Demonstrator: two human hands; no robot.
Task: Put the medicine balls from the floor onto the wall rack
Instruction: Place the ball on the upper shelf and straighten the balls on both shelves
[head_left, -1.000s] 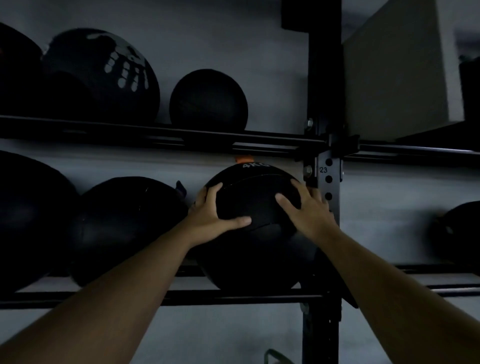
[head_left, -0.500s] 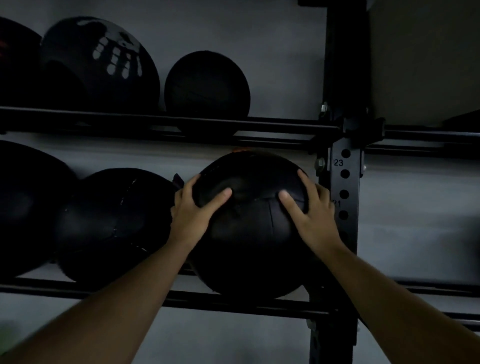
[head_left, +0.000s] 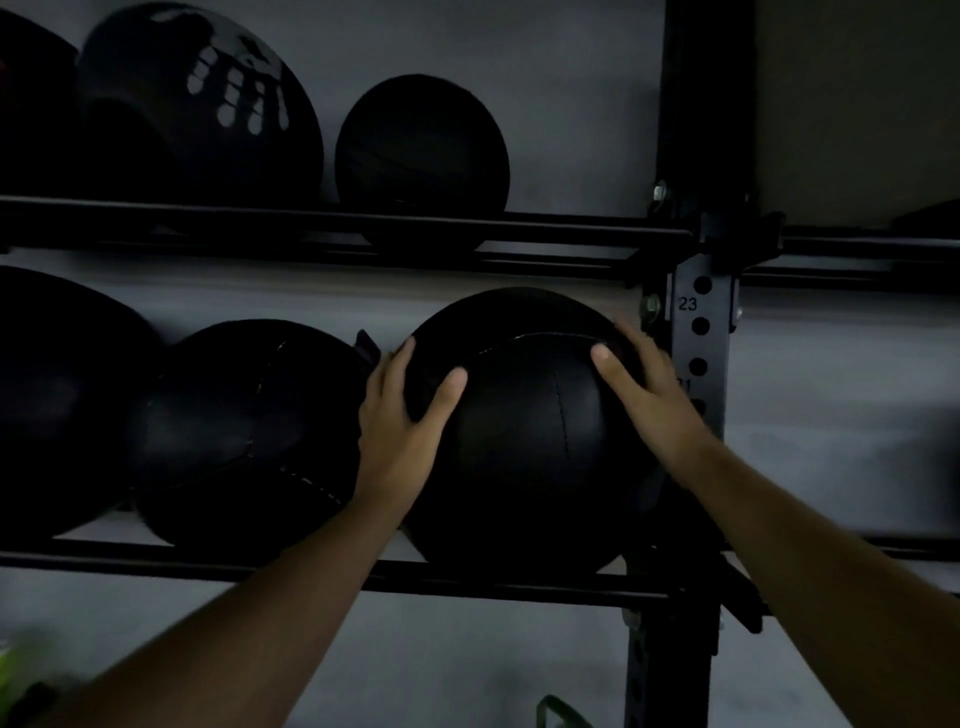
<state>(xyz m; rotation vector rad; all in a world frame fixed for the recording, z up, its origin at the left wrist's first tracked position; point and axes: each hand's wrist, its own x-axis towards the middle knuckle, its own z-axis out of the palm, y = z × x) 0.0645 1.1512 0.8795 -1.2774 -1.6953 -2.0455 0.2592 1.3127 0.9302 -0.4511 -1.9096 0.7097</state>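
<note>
A black stitched medicine ball (head_left: 524, 447) rests on the lower rails (head_left: 467, 584) of the dark wall rack, right beside the upright post (head_left: 698, 353). My left hand (head_left: 400, 431) grips its left side, fingers spread and thumb on the front. My right hand (head_left: 649, 395) presses its upper right side, between the ball and the post. Another black ball (head_left: 244, 431) sits just left of it, close to my left hand.
A large black ball (head_left: 57, 400) fills the lower shelf's far left. On the upper rails (head_left: 337, 223) sit a ball with a white hand print (head_left: 202, 104) and a smaller black ball (head_left: 422, 156). A green thing (head_left: 558, 714) shows at the bottom edge.
The held ball has rolled backward on the lower rails, so its orange tag and weight label turned out of sight. Both hands stayed on it, my left hand shifting to its left side.
</note>
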